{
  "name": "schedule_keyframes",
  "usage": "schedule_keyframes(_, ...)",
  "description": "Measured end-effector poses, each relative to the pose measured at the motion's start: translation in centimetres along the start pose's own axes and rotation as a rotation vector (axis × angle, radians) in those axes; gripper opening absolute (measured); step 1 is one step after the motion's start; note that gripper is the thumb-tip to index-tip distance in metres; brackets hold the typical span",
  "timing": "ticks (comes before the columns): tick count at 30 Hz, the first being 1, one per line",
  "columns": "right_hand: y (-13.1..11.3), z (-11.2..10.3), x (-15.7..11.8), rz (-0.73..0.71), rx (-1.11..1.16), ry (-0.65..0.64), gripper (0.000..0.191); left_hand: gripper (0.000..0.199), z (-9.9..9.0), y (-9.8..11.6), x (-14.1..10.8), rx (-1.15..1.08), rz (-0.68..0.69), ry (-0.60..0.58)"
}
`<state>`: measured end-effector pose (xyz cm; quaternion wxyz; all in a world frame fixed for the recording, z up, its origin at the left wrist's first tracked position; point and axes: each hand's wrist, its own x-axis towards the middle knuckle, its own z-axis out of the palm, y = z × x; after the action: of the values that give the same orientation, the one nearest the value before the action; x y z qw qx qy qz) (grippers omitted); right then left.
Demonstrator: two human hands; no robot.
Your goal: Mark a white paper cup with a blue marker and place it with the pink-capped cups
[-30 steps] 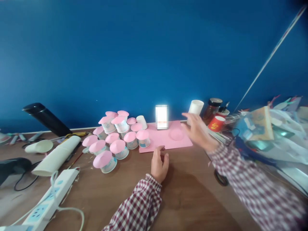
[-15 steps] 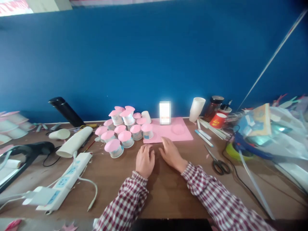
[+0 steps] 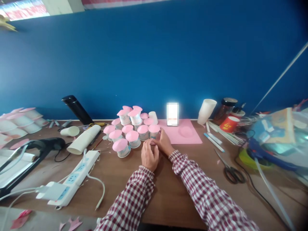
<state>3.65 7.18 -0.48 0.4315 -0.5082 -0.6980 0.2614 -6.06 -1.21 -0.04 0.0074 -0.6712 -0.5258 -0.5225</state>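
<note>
Several paper cups (image 3: 121, 154) with round pink paper tops stand grouped left of centre, some stacked at the back. My right hand (image 3: 166, 142) is against the rightmost front paper cup (image 3: 154, 134), its fingers along the right side and its thumb across the front. Just in front of that cup, my left hand (image 3: 150, 156) rests low over the table, fingers loosely bent and thumb apart, with nothing visible in it. Its fingertips come close to my right thumb. A pink sheet (image 3: 196, 138) lies behind and right of my hands, bearing a round outline.
A bright phone-like screen (image 3: 172, 114) stands on the pink sheet. To the right are scissors (image 3: 231, 171), white sticks (image 3: 223, 132), a red paper cup (image 3: 229, 124) and stacked white cups (image 3: 207, 110). A power strip (image 3: 74, 179) and black flask (image 3: 77, 109) lie left.
My right hand has moved left from the sheet's front edge to the rightmost front cup. My left hand has moved slightly forward toward it. The view has turned a little left.
</note>
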Motion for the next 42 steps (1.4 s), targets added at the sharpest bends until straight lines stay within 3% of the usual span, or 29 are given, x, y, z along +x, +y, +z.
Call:
schedule_keyframes(12,0.4,0.4,0.0,0.012,-0.024,0.053,0.062,0.035,-0.1,-0.1,0.0,-0.091,-0.046,-0.057)
schedule_keyframes(18,-1.1,-1.4,0.4,0.004,-0.044,0.16,0.06,0.035,0.2,-0.5,-0.1,-0.13,-0.093,-0.039)
schedule_keyframes(23,-3.3,-3.0,4.3,-0.072,-0.127,0.232,0.06,0.033,0.0,-0.4,-0.2,-0.155,-0.165,-0.051)
schedule_keyframes(29,-4.6,-1.5,10.0,-0.069,-0.22,0.246,0.066,0.032,-0.3,0.1,-0.1,-0.156,-0.173,-0.077)
schedule_keyframes(42,-4.4,1.9,13.1,-0.096,-0.363,0.173,0.058,0.037,-0.2,0.2,-0.3,-0.161,-0.193,-0.113)
